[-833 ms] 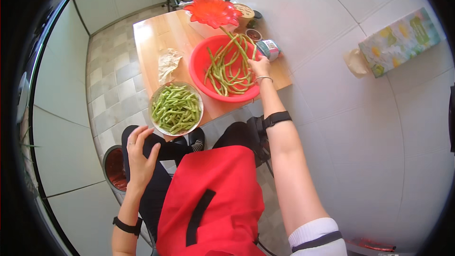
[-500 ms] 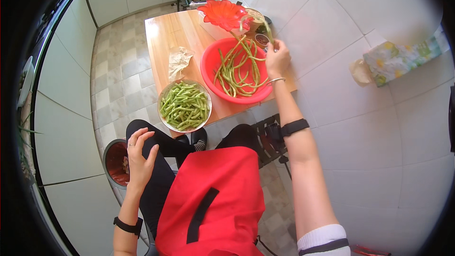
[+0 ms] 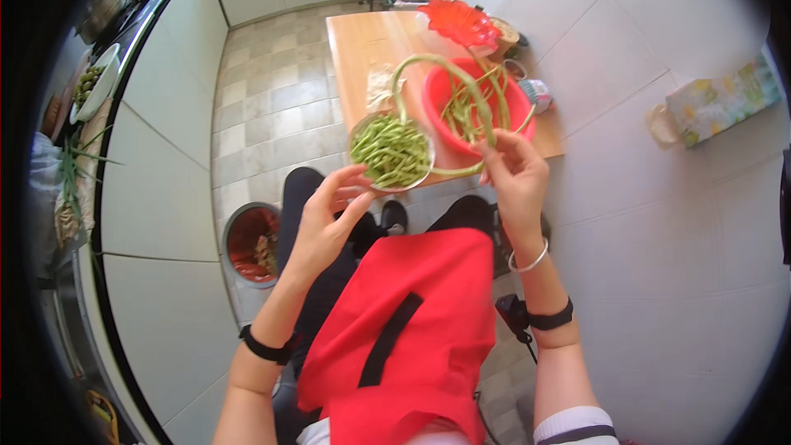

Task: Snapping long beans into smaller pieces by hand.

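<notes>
In my right hand (image 3: 517, 177), raised in front of the table, the thumb and fingers pinch long green beans (image 3: 445, 60). One length arches up and over to the left, while another end hangs out leftward. My left hand (image 3: 328, 218) holds nothing, its fingers apart and curved, just in front of a round bowl (image 3: 432, 153). Short cut bean pieces (image 3: 390, 148) fill that bowl. Behind my right hand stands a red plastic basin (image 3: 519, 103), with more long beans (image 3: 461, 111) inside, partly hidden by the held ones.
The wooden table (image 3: 354, 41) also carries a red flower-shaped dish (image 3: 461, 23), a crumpled pale wrapper (image 3: 380, 86) and a small can (image 3: 537, 93). A bin (image 3: 233, 235) with scraps stands left of my legs. A tissue pack (image 3: 725, 103) is on the tiled wall.
My right hand has come from over the basin's far side toward me, bringing long beans. The left hand has moved up and right, nearer the bowl. The whole view has shifted.
</notes>
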Tool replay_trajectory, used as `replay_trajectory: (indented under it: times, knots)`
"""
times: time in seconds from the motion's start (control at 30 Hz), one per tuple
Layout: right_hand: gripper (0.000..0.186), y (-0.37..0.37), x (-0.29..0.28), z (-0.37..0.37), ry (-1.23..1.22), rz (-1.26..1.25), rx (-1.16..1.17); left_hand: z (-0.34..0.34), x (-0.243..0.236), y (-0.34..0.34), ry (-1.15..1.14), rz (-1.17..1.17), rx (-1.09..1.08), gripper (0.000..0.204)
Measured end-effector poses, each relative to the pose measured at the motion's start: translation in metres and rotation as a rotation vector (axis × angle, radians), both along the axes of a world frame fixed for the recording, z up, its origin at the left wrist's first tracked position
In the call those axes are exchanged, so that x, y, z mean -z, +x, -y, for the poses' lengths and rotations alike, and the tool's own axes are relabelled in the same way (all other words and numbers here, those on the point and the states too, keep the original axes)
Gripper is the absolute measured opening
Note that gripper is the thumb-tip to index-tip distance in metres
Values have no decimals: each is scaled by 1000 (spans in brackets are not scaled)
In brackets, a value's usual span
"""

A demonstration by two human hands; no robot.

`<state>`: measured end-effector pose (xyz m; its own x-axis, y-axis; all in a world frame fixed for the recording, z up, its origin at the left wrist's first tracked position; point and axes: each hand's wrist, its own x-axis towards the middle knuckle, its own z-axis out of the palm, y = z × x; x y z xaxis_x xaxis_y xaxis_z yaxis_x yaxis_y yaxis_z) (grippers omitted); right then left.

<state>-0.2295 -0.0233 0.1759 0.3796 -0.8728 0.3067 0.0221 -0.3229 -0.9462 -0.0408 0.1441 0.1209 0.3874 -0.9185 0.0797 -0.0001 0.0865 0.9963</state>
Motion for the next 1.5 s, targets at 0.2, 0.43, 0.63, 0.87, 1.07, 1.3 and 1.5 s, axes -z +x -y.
replay_trajectory:
  times: [0.2,0.43,0.63,0.87,1.07,1.3,1.5]
  knots:
    - [13,-18,43,-102,119,-44,-53,-29,-28,-8,72,-647,113,44]
    - [33,-59,48,-132,12,-252,-160,-41,-38,-27,-28,-120,27,32]
    - [48,-78,2,-159,-138,-89,1,-50,-59,-77,-97,391,335,29]
    - [23,-87,1,-171,-103,-125,69,-58,-60,-85,-99,501,344,35]
    - [17,-85,-8,-173,-88,-77,157,-59,-45,-64,-167,566,185,29]
    - [15,-80,-3,-173,-91,-143,156,-60,-55,-77,-217,754,113,10]
    - [13,-78,12,-166,-582,-501,304,-47,-46,-86,-307,1026,179,8]
